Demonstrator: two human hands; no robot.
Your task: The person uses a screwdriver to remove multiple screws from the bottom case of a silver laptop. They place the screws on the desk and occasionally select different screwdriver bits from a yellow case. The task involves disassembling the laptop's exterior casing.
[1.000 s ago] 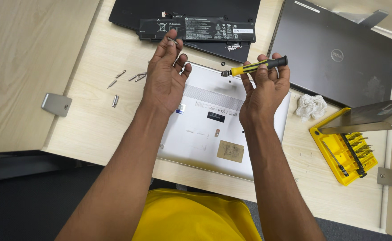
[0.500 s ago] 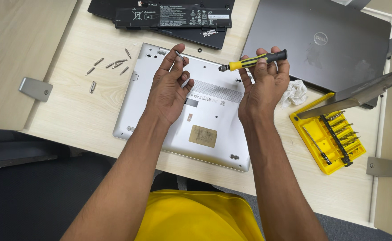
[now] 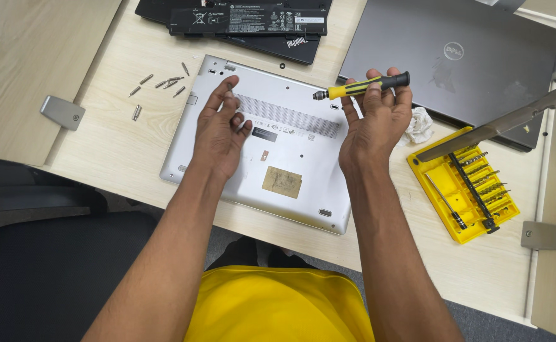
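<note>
A silver laptop (image 3: 271, 149) lies upside down on the counter (image 3: 100, 145), its flat bottom panel facing up and squarely in front of the person. The left hand (image 3: 222, 130) rests on the panel's upper left part, its fingers (image 3: 227, 95) spread loosely and closed on nothing. The right hand (image 3: 374, 120) is raised above the panel's right edge, its fingers clamped on a small screwdriver (image 3: 361, 87) with a yellow-and-black handle, held level with the tip pointing left and touching no part of the laptop. To the left of the laptop a cluster of loose screws (image 3: 161, 85) lies on the counter, about 8 as far as can be counted, which suggests that the panel's fasteners are largely or wholly out. The panel itself sits flush on the body with no lifted edge, so by this judgement the unscrewing looks done or nearly so, while lifting the cover off is not yet done. Whether any screw is left in the panel cannot be told from this view. To the right, an open yellow bit case (image 3: 464, 183) lies near a closed grey laptop (image 3: 455, 57), and a black battery pack (image 3: 249, 20) lies beyond the silver one.
</note>
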